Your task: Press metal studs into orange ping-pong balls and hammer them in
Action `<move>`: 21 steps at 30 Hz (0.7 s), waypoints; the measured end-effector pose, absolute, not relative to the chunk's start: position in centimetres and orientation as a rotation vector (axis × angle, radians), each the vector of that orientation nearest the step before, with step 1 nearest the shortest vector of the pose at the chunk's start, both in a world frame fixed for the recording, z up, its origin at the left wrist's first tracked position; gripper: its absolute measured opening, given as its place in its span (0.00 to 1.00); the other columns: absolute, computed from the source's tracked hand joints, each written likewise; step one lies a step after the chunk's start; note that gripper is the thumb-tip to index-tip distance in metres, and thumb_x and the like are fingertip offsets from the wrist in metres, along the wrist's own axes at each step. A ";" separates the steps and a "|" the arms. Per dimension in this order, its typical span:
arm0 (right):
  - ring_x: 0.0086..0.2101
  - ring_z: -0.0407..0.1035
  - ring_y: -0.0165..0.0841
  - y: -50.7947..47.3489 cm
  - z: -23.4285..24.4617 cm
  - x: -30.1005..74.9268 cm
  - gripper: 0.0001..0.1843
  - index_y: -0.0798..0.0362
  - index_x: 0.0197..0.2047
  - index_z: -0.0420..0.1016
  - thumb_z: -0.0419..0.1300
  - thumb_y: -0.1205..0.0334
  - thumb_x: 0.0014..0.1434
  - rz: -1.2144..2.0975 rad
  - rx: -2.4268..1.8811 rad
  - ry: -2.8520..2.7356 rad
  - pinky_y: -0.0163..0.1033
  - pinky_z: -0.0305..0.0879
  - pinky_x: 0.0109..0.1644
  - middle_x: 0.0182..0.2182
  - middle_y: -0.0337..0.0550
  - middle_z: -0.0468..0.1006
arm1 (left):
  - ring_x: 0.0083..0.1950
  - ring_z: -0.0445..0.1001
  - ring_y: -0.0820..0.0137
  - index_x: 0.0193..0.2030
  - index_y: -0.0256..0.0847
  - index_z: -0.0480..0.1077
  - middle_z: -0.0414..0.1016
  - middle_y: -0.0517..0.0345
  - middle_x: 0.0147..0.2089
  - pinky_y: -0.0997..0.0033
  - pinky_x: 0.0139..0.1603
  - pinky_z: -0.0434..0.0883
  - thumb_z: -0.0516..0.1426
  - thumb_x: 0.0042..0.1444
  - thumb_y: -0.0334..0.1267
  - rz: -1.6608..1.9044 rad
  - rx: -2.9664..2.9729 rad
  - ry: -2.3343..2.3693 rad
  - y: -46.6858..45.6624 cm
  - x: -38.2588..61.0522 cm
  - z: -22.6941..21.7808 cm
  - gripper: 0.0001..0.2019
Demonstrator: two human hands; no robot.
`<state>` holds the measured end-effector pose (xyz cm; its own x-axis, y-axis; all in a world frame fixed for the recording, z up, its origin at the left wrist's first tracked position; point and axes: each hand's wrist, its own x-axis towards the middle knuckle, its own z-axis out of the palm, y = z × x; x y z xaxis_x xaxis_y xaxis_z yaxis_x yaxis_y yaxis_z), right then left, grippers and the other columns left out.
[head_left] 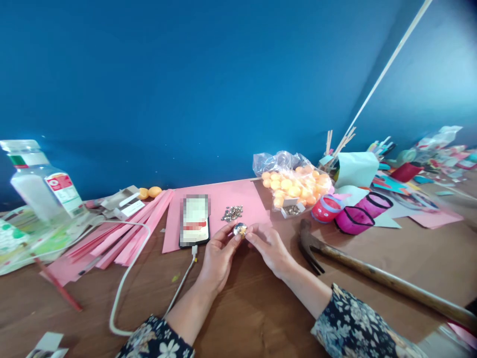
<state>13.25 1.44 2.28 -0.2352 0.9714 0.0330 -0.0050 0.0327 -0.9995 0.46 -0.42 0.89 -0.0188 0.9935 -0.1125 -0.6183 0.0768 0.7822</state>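
A small round ball (239,229) with a shiny silver and gold surface sits between my hands, just above the near edge of the pink paper (220,194). My left hand (220,253) grips it from the left, thumb and fingers closed around it. From the other side, my right hand (271,248) has its thumb and fingertips pinched at the ball's golden right part; whether a tiny piece is also between them cannot be made out. A loose pile of small shiny metal pieces (232,213), which look like thumbtacks, lies on the paper just beyond the ball.
Left of my hands lie a plugged-in phone (195,221), its white cable (128,278), pink paper strips (137,228) and a bottle (40,179). To the right are a hammer (357,261), a bag of orange balls (294,184), a small box of metal pieces (292,209) and magenta rings (355,220).
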 end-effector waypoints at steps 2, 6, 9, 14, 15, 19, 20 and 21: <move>0.29 0.64 0.29 1.4 2.3 13.3 0.11 0.53 0.31 0.69 0.58 0.53 0.52 1.359 -1.071 -1.397 0.34 0.65 0.35 0.27 0.38 0.71 | 0.48 0.71 0.66 0.47 0.40 0.70 0.76 0.53 0.45 0.65 0.54 0.64 0.62 0.44 0.33 1.424 0.611 0.792 -0.4 0.5 0.8 0.20; 0.29 0.65 0.29 1.5 2.2 13.3 0.12 0.54 0.31 0.69 0.58 0.53 0.52 1.344 -1.080 -1.416 0.35 0.65 0.35 0.27 0.38 0.71 | 0.48 0.71 0.66 0.46 0.41 0.71 0.76 0.54 0.45 0.65 0.54 0.63 0.63 0.43 0.33 1.432 0.622 0.806 -0.4 0.5 0.8 0.20; 0.28 0.64 0.29 1.5 2.1 13.3 0.11 0.54 0.30 0.69 0.58 0.54 0.52 1.323 -1.094 -1.437 0.34 0.64 0.34 0.26 0.37 0.71 | 0.48 0.71 0.66 0.46 0.41 0.71 0.75 0.53 0.46 0.64 0.55 0.62 0.63 0.43 0.34 1.442 0.649 0.836 -0.3 0.5 0.8 0.20; 0.28 0.64 0.28 1.5 1.9 13.4 0.10 0.54 0.31 0.69 0.57 0.55 0.53 1.312 -1.093 -1.455 0.34 0.63 0.34 0.27 0.37 0.71 | 0.49 0.71 0.65 0.48 0.40 0.70 0.74 0.52 0.47 0.63 0.56 0.61 0.63 0.43 0.33 1.440 0.679 0.858 -0.3 0.4 0.7 0.21; 0.28 0.64 0.28 1.5 1.9 13.4 0.10 0.54 0.31 0.69 0.57 0.56 0.54 1.312 -1.095 -1.460 0.34 0.63 0.34 0.27 0.37 0.70 | 0.49 0.71 0.66 0.48 0.40 0.70 0.74 0.52 0.47 0.63 0.56 0.61 0.62 0.44 0.33 1.440 0.681 0.858 -0.3 0.4 0.7 0.21; 0.28 0.64 0.28 1.5 1.9 13.5 0.10 0.54 0.31 0.69 0.57 0.55 0.54 1.302 -1.123 -1.481 0.34 0.63 0.34 0.26 0.37 0.70 | 0.49 0.71 0.66 0.47 0.40 0.70 0.74 0.53 0.47 0.63 0.55 0.62 0.62 0.44 0.33 1.437 0.675 0.848 -0.4 0.4 0.7 0.20; 0.28 0.64 0.28 1.6 1.9 13.5 0.10 0.54 0.31 0.69 0.57 0.55 0.54 1.303 -1.129 -1.484 0.34 0.63 0.34 0.26 0.37 0.70 | 0.48 0.71 0.66 0.47 0.40 0.70 0.75 0.53 0.47 0.63 0.55 0.62 0.62 0.44 0.33 1.435 0.672 0.845 -0.4 0.4 0.8 0.20; 0.29 0.64 0.28 1.6 1.9 13.6 0.10 0.54 0.30 0.69 0.57 0.55 0.54 1.304 -1.132 -1.486 0.34 0.63 0.34 0.26 0.37 0.70 | 0.48 0.71 0.66 0.47 0.40 0.70 0.75 0.53 0.47 0.63 0.55 0.62 0.62 0.44 0.33 1.433 0.669 0.842 -0.4 0.4 0.8 0.20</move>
<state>13.56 1.57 1.88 -0.2428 0.9697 0.0267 0.0997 0.0524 -0.9936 0.36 -0.39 0.79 -0.0492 0.9943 -0.0944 -0.5668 0.0501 0.8224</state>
